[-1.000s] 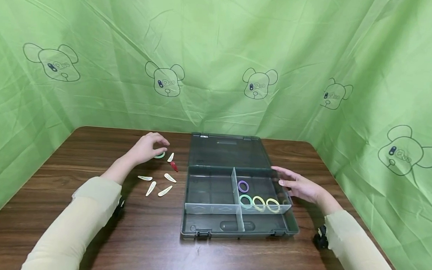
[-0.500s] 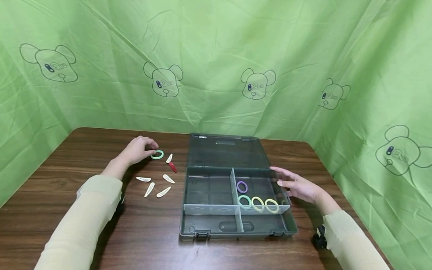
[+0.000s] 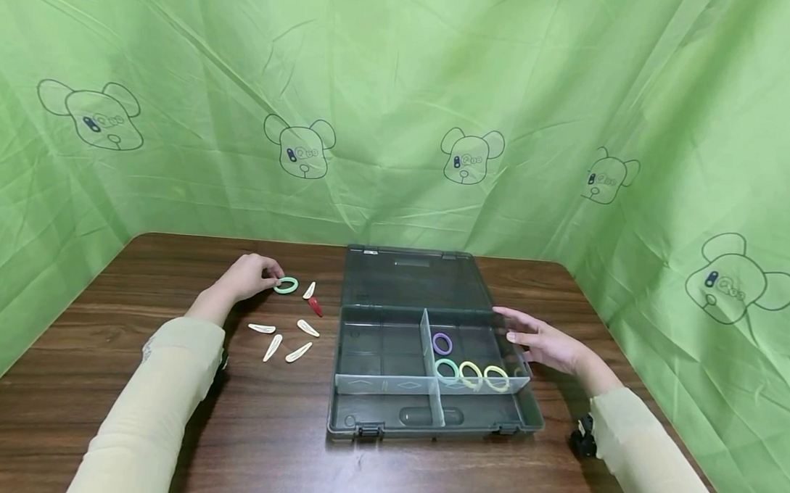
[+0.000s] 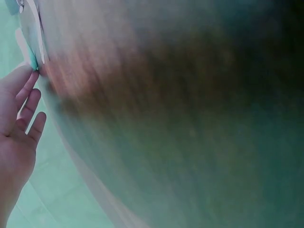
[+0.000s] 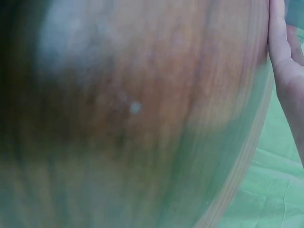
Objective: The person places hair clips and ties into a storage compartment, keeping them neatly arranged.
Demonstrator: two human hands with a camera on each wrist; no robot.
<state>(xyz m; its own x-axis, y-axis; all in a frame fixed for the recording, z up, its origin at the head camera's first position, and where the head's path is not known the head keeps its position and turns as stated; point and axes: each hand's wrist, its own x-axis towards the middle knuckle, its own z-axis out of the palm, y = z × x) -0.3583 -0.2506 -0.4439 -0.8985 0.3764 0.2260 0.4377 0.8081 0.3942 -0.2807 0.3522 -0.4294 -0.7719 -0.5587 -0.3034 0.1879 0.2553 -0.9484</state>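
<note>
My left hand (image 3: 249,276) pinches a mint green hair tie (image 3: 286,285) between thumb and finger at the table's far left; the left wrist view shows this hand (image 4: 19,109) at its edge. Just right of the tie lie a white snap hair clip (image 3: 309,291) and a red one (image 3: 315,306). Several more white clips (image 3: 298,352) lie nearer. An opened dark grey organizer box (image 3: 379,405) stands at centre. Its right rear compartment holds a purple hair tie (image 3: 442,343), a green one (image 3: 446,370) and two yellow ones (image 3: 496,378). My right hand (image 3: 548,345) rests against the box's right side, fingers extended.
The box's lid (image 3: 413,280) lies folded back toward the rear of the wooden table (image 3: 251,437). Pale dividers (image 3: 390,383) split the box into compartments. A green curtain (image 3: 388,72) with bear drawings hangs behind and at the sides.
My left hand has drawn back slightly to the left and now pinches the green hair tie, which has shifted a little left with it. My right hand stays by the box.
</note>
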